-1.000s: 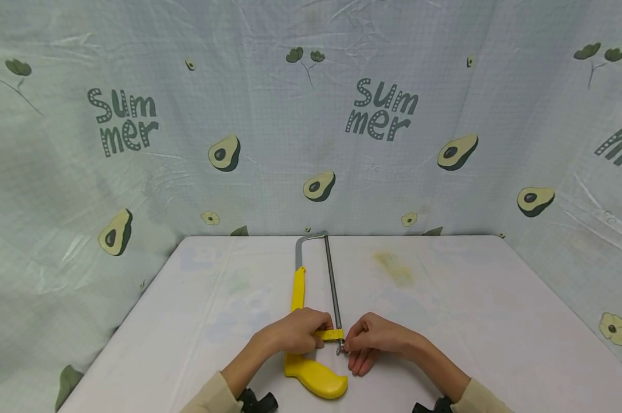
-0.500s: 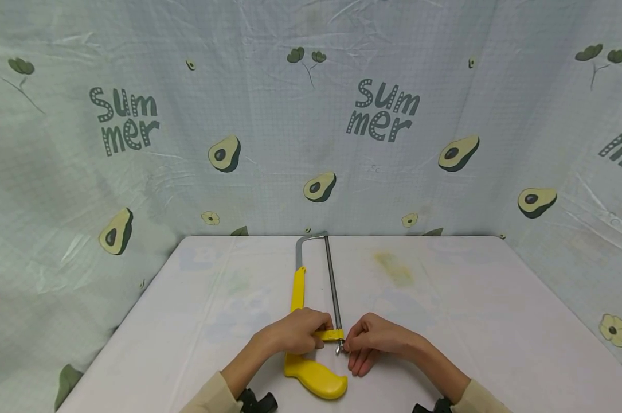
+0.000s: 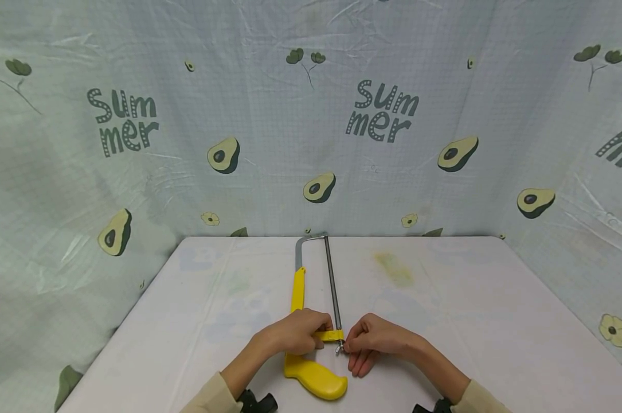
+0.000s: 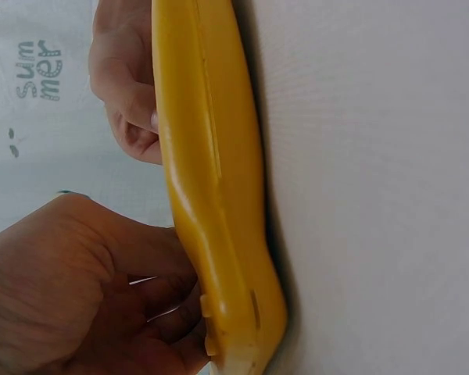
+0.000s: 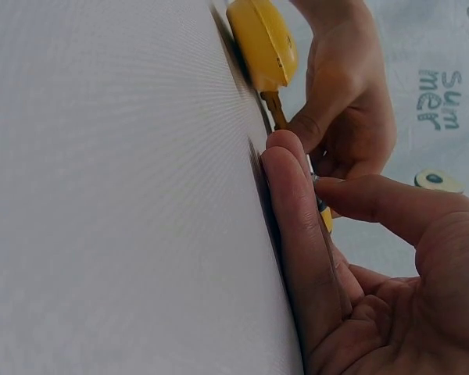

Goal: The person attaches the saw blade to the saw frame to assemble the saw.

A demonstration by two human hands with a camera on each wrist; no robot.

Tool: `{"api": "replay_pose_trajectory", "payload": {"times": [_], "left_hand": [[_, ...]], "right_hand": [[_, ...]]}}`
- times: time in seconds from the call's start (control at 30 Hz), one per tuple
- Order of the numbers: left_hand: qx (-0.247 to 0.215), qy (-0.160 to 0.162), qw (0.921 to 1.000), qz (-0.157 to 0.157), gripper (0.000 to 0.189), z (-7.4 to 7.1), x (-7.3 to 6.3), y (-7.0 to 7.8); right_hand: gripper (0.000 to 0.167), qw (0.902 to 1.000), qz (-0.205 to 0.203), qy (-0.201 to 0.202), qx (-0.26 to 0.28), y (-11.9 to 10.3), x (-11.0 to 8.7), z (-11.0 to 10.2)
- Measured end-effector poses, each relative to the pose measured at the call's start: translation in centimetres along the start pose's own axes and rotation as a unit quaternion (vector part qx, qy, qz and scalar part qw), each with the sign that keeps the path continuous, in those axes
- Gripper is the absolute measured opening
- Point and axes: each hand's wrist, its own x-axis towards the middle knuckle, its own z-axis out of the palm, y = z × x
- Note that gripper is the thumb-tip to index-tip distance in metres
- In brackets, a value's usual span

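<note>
A hacksaw with a yellow handle (image 3: 321, 383) and a grey frame bow (image 3: 298, 255) lies flat on the table, its dark blade (image 3: 333, 281) on the right side. My left hand (image 3: 299, 331) grips the frame near the yellow blade holder (image 3: 331, 335). With thumb and finger, my right hand (image 3: 375, 341) pinches at the small metal wing nut (image 3: 339, 347) at the blade's near end. The handle (image 4: 211, 141) fills the middle of the left wrist view. In the right wrist view the thumb and fingers mostly cover the nut.
The white-covered table (image 3: 445, 298) stretches out around the saw, with a yellowish stain (image 3: 395, 268) at the back. A curtain (image 3: 269, 115) printed with avocados hangs behind and along both sides. Black wrist cameras (image 3: 259, 401) sit close to the table top.
Both hands and the hacksaw stay in place. The wing nut's wings show at a slightly different angle between the frames.
</note>
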Motion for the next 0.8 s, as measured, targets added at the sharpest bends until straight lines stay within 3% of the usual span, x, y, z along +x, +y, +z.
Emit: {"api": "replay_pose_trajectory", "payload": {"times": [0.8], "left_hand": [[0.004,-0.001,1.0,-0.007,0.019,0.39,-0.02,-0.04]], "right_hand": [[0.02,1.0,0.005,0.006,0.005,0.3,-0.12,0.06]]}}
